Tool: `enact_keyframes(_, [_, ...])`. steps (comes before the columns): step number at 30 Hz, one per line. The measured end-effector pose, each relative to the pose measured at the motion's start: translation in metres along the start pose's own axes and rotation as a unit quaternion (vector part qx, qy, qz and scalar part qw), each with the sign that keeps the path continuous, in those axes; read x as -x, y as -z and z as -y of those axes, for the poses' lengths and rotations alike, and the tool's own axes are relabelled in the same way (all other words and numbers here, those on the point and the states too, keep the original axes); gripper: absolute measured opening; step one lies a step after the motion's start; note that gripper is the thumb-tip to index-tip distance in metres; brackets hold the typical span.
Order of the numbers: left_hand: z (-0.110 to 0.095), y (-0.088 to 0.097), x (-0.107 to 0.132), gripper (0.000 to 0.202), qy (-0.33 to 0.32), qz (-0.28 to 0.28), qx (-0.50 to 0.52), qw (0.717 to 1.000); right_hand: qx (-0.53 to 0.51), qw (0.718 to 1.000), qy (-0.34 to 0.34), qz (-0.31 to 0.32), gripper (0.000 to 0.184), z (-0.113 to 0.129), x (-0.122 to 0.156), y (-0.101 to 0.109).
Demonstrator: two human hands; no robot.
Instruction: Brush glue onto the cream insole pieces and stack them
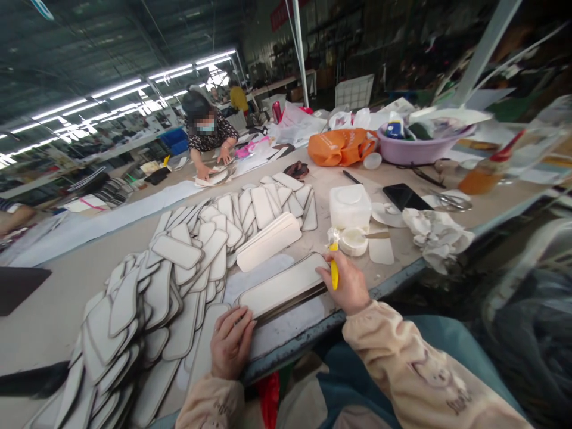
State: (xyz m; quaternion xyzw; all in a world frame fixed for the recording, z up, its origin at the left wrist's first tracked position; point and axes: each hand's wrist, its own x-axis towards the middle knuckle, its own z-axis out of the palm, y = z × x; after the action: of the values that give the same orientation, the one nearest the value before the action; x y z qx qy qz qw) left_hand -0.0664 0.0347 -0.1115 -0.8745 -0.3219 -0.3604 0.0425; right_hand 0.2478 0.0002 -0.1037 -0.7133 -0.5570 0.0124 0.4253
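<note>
My right hand [347, 281] is closed around a yellow-handled brush [334, 268] with a ragged white head, its fingers at the right end of a small stack of long white panels [283, 285]. The panels have rounded corners and dark edges. At the stack's left end, my left hand [231, 339] grips with curled fingers. Just beyond the brush stands a small round white tub [353, 241] with a flat stick across its rim. Behind my hands lies a fanned set of plain cream strips [269, 241].
Heaped dark-edged white panels [154, 298] spread across the left. A translucent square container [350, 205], black phone [406, 196], crumpled paper [438, 232], orange bag [342, 147] and purple basin [422, 146] stand right. A co-worker [208, 137] works across the table.
</note>
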Motion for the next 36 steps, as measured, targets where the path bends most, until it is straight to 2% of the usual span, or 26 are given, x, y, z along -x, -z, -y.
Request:
enact_keyframes(6, [0.000,0.005,0.000,0.034,0.006,0.021,0.022,1.000,-0.021,1.000,-0.012,-0.015,0.022,-0.001,0.001,-0.002])
enact_keyframes(12, [0.003,0.003,0.003,0.030,-0.011,0.005,-0.003,1.000,0.079,0.997,-0.018,0.020,0.026,0.002,0.003,-0.002])
enact_keyframes(18, [0.003,0.000,0.003,0.026,-0.010,-0.003,-0.012,1.000,0.090,0.995,-0.032,0.041,0.027,0.003,0.003,0.002])
enact_keyframes(21, [0.000,0.003,0.002,0.025,-0.001,0.001,-0.001,1.000,0.038,0.999,0.002,0.020,0.026,0.005,0.004,0.005])
enact_keyframes(24, [-0.002,0.011,-0.001,0.023,0.014,0.017,0.009,1.000,-0.059,0.996,0.058,-0.017,0.022,0.012,0.005,0.011])
enact_keyframes(26, [-0.002,0.018,-0.006,0.025,0.045,0.015,0.012,0.999,-0.135,0.987,0.074,-0.042,0.023,0.020,0.004,0.017])
enact_keyframes(29, [-0.003,0.029,-0.024,0.037,0.123,0.007,0.030,0.992,-0.254,0.963,0.052,-0.066,0.031,0.034,0.000,0.027])
enact_keyframes(31, [-0.006,0.034,-0.044,0.048,0.166,0.045,0.090,0.981,-0.332,0.940,0.034,-0.076,0.038,0.043,-0.004,0.033])
enact_keyframes(33, [-0.012,0.036,-0.068,0.055,0.187,0.119,0.189,0.957,-0.392,0.916,0.028,-0.084,0.043,0.049,-0.008,0.037])
enact_keyframes(34, [-0.017,0.036,-0.079,0.054,0.195,0.165,0.241,0.936,-0.413,0.907,0.025,-0.084,0.045,0.051,-0.010,0.039])
enact_keyframes(36, [-0.030,0.033,-0.094,0.040,0.219,0.251,0.326,0.885,-0.435,0.897,0.015,-0.078,0.045,0.052,-0.014,0.042])
